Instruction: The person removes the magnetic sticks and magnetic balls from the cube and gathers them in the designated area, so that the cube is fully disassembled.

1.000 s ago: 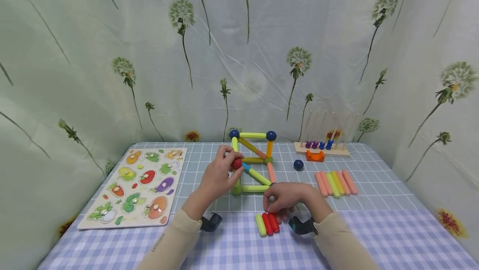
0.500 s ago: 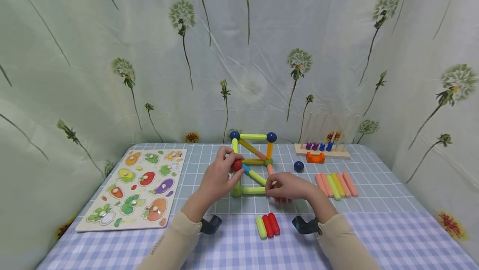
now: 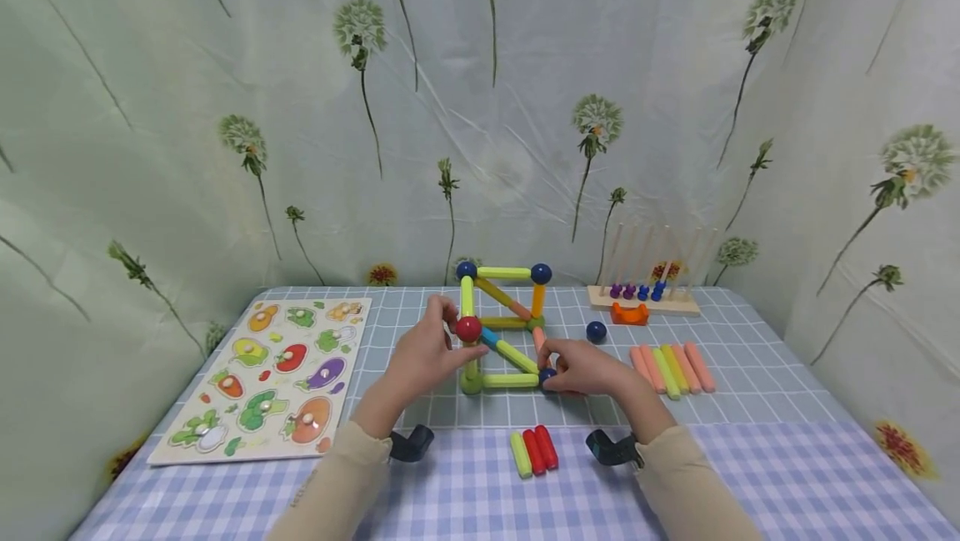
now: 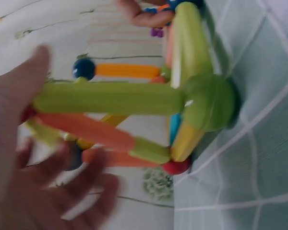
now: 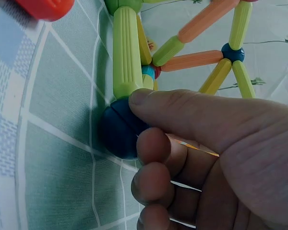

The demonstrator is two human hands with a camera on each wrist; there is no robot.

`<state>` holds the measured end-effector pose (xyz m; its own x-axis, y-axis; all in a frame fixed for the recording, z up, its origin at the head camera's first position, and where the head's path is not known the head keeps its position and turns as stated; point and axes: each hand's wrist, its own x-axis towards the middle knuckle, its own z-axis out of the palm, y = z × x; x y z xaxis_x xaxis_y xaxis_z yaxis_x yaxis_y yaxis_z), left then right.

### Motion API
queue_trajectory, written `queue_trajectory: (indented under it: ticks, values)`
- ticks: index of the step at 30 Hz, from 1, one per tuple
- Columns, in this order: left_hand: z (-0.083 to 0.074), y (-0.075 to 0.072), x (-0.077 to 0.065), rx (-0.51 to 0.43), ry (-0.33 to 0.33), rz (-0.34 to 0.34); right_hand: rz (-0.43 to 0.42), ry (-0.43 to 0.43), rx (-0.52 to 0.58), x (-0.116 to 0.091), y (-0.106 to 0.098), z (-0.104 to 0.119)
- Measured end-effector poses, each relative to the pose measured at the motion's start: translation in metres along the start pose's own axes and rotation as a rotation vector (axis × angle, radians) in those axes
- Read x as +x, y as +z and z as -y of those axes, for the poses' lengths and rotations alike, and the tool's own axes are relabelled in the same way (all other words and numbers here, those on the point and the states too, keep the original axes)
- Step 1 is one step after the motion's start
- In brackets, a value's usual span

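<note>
A frame of magnetic sticks and balls stands mid-table, with a lime stick along its near bottom edge. At its near upper corner is a red ball. My left hand is around that ball with thumb and fingers spread; in the left wrist view its fingers are blurred. At the near right bottom corner, my right hand pinches a dark blue ball between thumb and fingers. The lime stick's end meets this ball beside my thumb. A green ball forms the near left bottom corner.
One lime and two red short sticks lie in front. To the right are a loose blue ball, an orange curved piece and a row of sticks. A peg stand is behind them; a vegetable puzzle board lies left.
My right hand has moved up from beside the short sticks to the frame's near right corner and now pinches the blue ball. My left fingers have spread away from the red ball.
</note>
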<state>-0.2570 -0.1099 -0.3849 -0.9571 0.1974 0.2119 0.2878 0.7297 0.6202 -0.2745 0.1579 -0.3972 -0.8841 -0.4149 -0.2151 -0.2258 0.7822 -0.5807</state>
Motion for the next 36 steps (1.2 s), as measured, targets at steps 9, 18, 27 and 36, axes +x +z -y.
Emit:
queue_trajectory:
  ticks: [9, 18, 27, 36]
  values:
    - [0.014, 0.002, 0.004, 0.106, -0.051, 0.368, -0.002, 0.004, -0.007, 0.000, 0.001, -0.001]
    - [0.019, 0.011, 0.003, 0.123, -0.051, 0.388, -0.017, 0.024, 0.009, 0.002, 0.001, -0.001]
    - [0.021, 0.011, 0.005, 0.149, -0.042, 0.356, -0.024, 0.003, -0.008, 0.005, 0.000, -0.001]
    - [0.018, 0.012, 0.002, 0.130, -0.033, 0.379, -0.100, 0.056, -0.082, 0.006, 0.003, 0.000]
